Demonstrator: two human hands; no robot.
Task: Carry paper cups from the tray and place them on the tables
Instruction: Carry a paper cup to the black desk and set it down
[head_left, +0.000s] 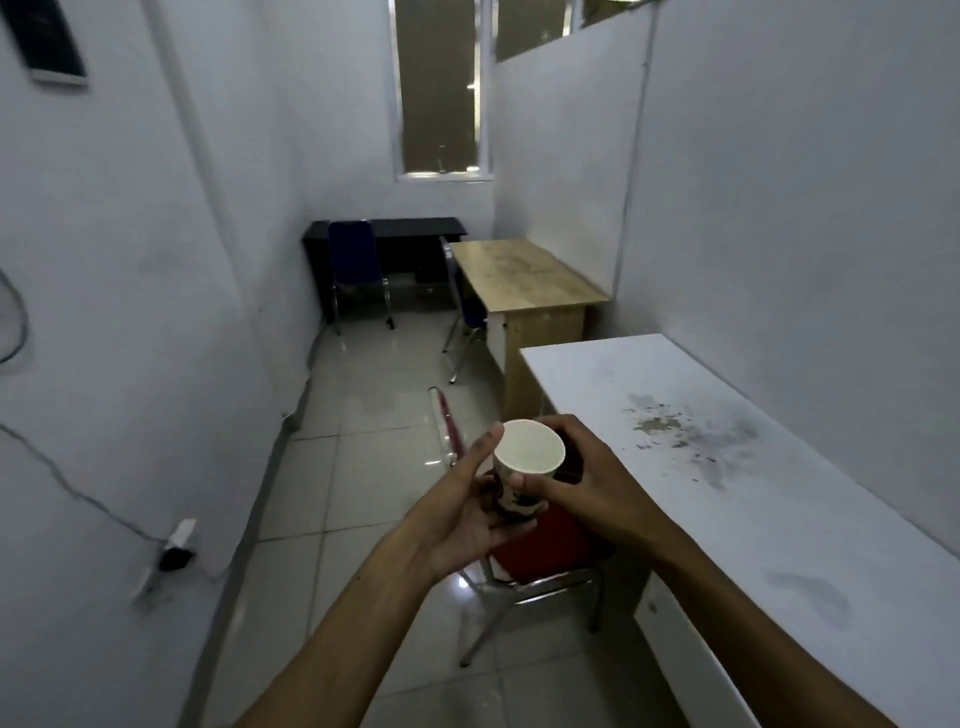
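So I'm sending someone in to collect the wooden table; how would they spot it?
Along the right wall stand two tables end to end. Past the near white table is the wooden table, below the window. It alone is light brown; the table beyond is black.

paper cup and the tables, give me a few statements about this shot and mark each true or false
1. The paper cup is held by both hands. True: the right hand grips it, the left hand touches it.
2. The cup stands on the white table. False: it is held in the air beside it.
3. The wooden table has a cup on it. False: none shows.
4. A red chair is below the hands. True.
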